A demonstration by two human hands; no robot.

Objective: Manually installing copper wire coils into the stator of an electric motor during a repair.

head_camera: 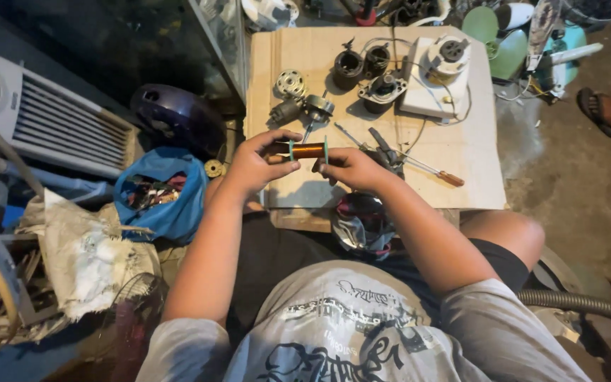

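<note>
I hold a small spool of copper wire [306, 150] with green end flanges between both hands, level, above the near edge of a cardboard-covered work board [461, 152]. My left hand [254, 164] grips its left end with thumb and fingers. My right hand [348, 168] pinches its right flange. Just beyond the spool lie small motor parts [304, 107] and a toothed metal disc [291, 82].
On the board lie dark motor housings [362, 67], a white fan motor base [438, 78], pliers [385, 150] and a screwdriver with an orange handle [433, 172]. A blue bag of scrap [160, 192] and a white fan grille [51, 117] sit left. Another person's sandalled foot [599, 110] is at right.
</note>
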